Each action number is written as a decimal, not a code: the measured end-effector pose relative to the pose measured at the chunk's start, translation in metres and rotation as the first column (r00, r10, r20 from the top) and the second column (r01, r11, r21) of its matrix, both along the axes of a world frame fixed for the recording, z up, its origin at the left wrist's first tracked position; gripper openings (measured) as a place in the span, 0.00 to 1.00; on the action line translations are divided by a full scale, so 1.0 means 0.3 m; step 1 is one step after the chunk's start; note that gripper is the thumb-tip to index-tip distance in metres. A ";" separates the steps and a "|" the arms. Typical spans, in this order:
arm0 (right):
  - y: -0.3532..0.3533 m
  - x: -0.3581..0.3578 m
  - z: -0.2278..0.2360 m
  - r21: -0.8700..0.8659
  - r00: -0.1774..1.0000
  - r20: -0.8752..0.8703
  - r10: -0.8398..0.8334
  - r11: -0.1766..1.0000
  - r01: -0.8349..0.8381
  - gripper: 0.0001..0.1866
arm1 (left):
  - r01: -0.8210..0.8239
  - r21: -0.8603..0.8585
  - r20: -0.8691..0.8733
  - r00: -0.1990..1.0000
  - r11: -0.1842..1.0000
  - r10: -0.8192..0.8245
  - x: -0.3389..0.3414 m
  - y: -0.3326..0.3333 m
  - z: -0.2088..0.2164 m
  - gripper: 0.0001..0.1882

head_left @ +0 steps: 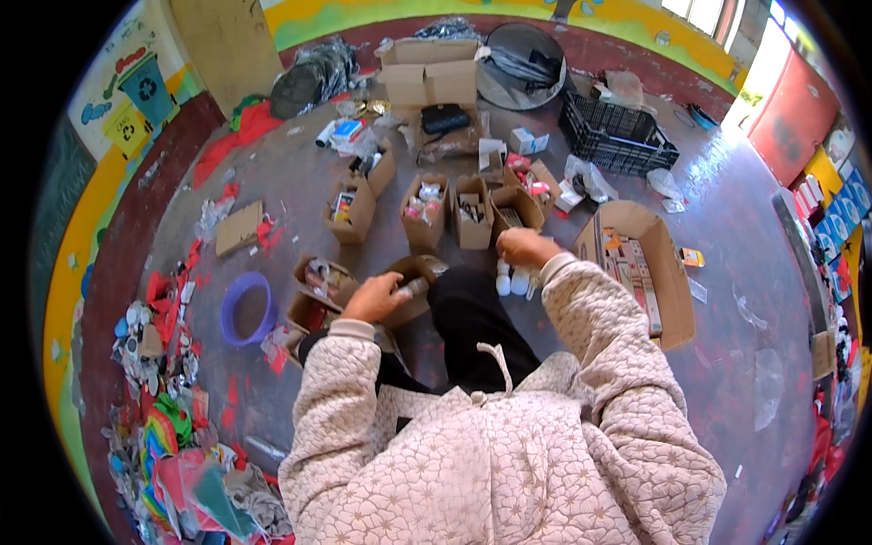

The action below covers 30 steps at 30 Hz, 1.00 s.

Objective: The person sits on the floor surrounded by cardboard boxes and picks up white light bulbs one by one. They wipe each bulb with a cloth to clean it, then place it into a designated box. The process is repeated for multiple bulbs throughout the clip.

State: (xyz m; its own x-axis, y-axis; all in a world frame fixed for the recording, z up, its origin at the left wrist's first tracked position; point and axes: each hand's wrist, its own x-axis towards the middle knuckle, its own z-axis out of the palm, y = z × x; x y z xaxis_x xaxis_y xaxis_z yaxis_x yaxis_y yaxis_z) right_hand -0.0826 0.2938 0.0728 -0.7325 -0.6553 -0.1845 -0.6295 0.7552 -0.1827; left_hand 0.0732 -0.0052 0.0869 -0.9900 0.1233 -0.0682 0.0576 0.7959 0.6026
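Observation:
My left hand (371,299) reaches over an open cardboard box (411,313) beside my left knee. Its fingers are closed at a small whitish, bottle-like item (415,286). My right hand (527,247) is closed just in front of another small open cardboard box (520,207); what its fingers hold, if anything, is hidden. Below that hand, small white bottles (504,280) stand or lie on the floor beside my right knee. Left of my left hand, a box (320,271) holds mixed small items.
Several narrow boxes, such as one with pinkish items (424,238), stand ahead. A large carton (679,300) of small packets is at right, near a black crate (627,136). A purple basin (248,309) sits at left, with heaped litter (173,445) along that wall.

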 end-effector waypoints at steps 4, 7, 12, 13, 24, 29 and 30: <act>0.085 0.038 0.098 -0.053 0.980 0.185 -0.071 0.995 0.082 0.11 | -0.014 0.015 0.061 0.998 1.000 0.013 -0.011 -0.076 -0.006 0.21; 0.161 -0.001 0.056 -0.058 0.955 0.295 -0.040 0.997 0.059 0.09 | -0.136 0.175 0.016 0.991 0.975 0.135 -0.021 -0.098 -0.003 0.21; 0.214 -0.095 0.048 -0.090 0.954 0.284 -0.096 0.988 0.126 0.10 | -0.323 0.616 0.105 0.937 0.718 0.332 -0.109 -0.141 -0.067 0.22; 0.211 -0.119 0.052 -0.121 0.956 0.274 -0.103 0.983 0.141 0.10 | -0.413 0.670 0.165 0.893 0.617 0.419 -0.129 -0.143 -0.066 0.22; -0.360 -0.350 -0.149 -0.137 0.954 0.293 -0.060 0.985 0.104 0.26 | -0.495 0.859 0.457 0.626 -0.130 0.632 -0.341 -0.167 -0.113 0.16; -0.603 -0.284 -0.445 0.095 0.934 0.283 -0.218 0.975 0.199 0.27 | -0.468 0.867 0.488 0.730 -0.171 0.479 -0.358 -0.119 -0.071 0.13; -0.628 -0.251 -0.501 0.102 0.887 0.368 -0.280 0.960 0.261 0.28 | -0.486 0.870 0.468 0.763 -0.082 0.447 -0.349 -0.081 -0.063 0.13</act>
